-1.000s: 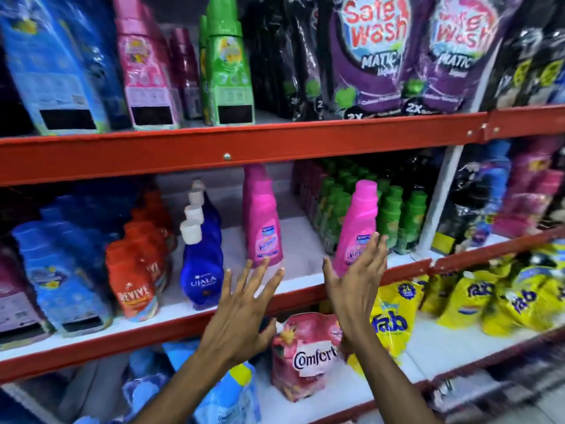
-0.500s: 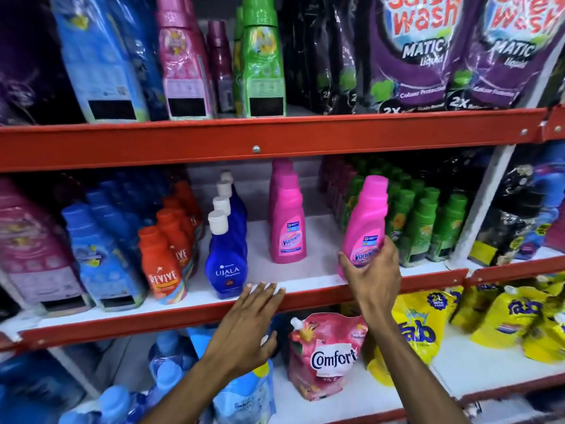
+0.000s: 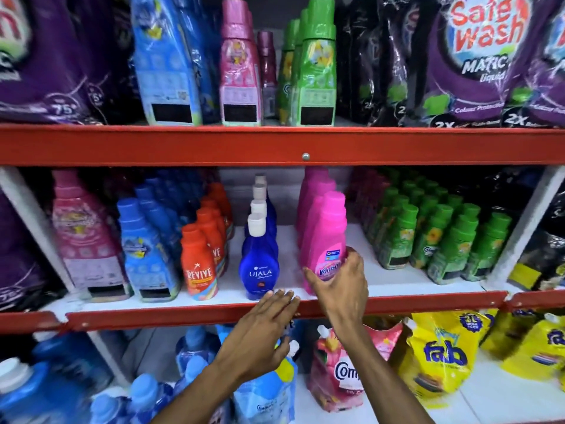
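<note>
Pink Vanish bottle (image 3: 327,237) is the one we're grabbing, standing upright at the front of the middle shelf (image 3: 385,283), first in its row of pink bottles. Our right hand (image 3: 342,289) wraps around its lower part, thumb on the left side and fingers curled round the right. Our left hand (image 3: 263,328) holds nothing. Its fingers are straight and close together, tips at the shelf's red front edge just below the blue Ujala bottle (image 3: 259,264). Orange Revive bottle (image 3: 198,267) sits further left, green bottles (image 3: 397,240) off to the right.

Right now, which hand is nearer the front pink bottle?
Right. The right hand grips the pink bottle; the left hand is at the shelf edge, left of it.
</note>
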`<action>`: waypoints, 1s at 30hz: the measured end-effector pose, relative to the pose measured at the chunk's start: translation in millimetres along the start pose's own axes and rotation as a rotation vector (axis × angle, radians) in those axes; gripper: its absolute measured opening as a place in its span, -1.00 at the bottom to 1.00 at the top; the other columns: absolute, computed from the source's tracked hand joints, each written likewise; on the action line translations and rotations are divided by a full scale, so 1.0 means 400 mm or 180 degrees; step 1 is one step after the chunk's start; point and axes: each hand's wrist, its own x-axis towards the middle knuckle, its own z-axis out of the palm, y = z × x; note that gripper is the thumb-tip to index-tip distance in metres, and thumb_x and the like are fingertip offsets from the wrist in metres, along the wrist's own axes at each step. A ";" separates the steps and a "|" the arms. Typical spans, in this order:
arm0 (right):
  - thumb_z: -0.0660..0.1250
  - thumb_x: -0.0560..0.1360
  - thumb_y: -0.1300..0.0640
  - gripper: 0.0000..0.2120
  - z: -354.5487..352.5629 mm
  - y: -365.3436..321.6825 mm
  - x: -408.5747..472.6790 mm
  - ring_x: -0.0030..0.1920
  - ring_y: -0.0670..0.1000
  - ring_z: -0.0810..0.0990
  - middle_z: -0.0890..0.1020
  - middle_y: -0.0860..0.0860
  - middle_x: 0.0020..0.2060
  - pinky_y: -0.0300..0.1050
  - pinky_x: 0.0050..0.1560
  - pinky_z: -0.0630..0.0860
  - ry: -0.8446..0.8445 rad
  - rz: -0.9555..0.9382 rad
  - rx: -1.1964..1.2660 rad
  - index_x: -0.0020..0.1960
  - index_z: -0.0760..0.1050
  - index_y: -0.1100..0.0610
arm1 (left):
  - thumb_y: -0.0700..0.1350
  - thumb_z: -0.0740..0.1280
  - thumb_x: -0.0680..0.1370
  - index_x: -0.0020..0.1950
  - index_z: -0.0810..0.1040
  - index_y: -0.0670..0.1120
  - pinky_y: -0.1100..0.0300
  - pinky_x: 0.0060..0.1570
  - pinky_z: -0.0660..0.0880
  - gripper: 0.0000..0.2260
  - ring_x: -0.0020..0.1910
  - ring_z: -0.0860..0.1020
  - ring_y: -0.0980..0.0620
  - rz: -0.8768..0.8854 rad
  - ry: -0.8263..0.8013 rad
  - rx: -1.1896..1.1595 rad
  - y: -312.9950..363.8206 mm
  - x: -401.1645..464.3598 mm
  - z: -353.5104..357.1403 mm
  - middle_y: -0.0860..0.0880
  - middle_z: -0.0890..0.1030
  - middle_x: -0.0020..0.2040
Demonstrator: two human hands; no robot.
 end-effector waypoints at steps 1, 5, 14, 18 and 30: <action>0.58 0.21 -0.23 -0.17 0.004 0.000 -0.004 0.09 0.22 0.60 0.54 0.13 0.10 0.04 -0.01 0.55 0.0019 -0.0004 -0.0006 0.27 0.34 0.18 | 0.00 0.19 0.61 0.65 0.10 -0.07 0.11 0.58 -0.31 -0.38 0.66 0.05 0.03 0.0007 0.0029 -0.0021 -0.004 -0.002 -0.002 -0.03 0.14 0.67; 0.59 0.22 -0.21 -0.14 0.013 0.001 -0.015 0.15 0.24 0.58 0.52 0.13 0.16 0.10 0.04 0.57 0.0055 0.0046 0.0078 0.31 0.31 0.17 | -0.03 0.24 0.61 0.60 0.26 -0.11 0.03 0.61 -0.13 -0.45 0.62 0.21 -0.02 0.0064 0.0270 -0.0127 -0.023 -0.017 -0.022 -0.07 0.31 0.61; 0.51 0.40 -0.03 -0.38 0.023 -0.112 -0.092 0.28 0.08 0.43 0.49 0.10 0.27 -0.12 0.37 0.29 0.1004 -0.1039 0.0556 0.36 0.40 0.15 | -0.11 0.40 0.49 0.10 0.66 -0.07 0.09 0.08 0.57 -0.79 0.04 0.64 -0.02 0.0094 0.1509 -0.0083 -0.119 -0.086 -0.121 -0.01 0.70 0.06; 0.43 0.48 0.18 -0.74 0.067 -0.195 -0.158 0.09 -0.07 0.53 0.57 -0.01 0.05 -0.27 0.21 0.43 0.0608 -0.1739 0.1154 0.16 0.54 0.10 | -0.09 0.35 0.49 -0.09 0.65 -0.07 0.20 0.01 0.50 -0.90 -0.11 0.58 0.04 -0.0906 0.2272 -0.0740 -0.162 -0.129 -0.152 0.00 0.68 -0.14; 0.42 0.47 0.25 -0.65 0.242 -0.289 -0.254 -0.01 -0.08 0.71 0.74 -0.02 0.01 -0.12 0.10 0.61 -0.1153 -0.0691 0.1250 0.24 0.58 0.09 | -0.15 0.47 0.51 0.32 0.60 -0.15 0.07 0.20 0.63 -0.62 0.10 0.70 0.05 -0.1964 0.1948 -0.1508 -0.276 -0.165 -0.133 -0.05 0.74 0.16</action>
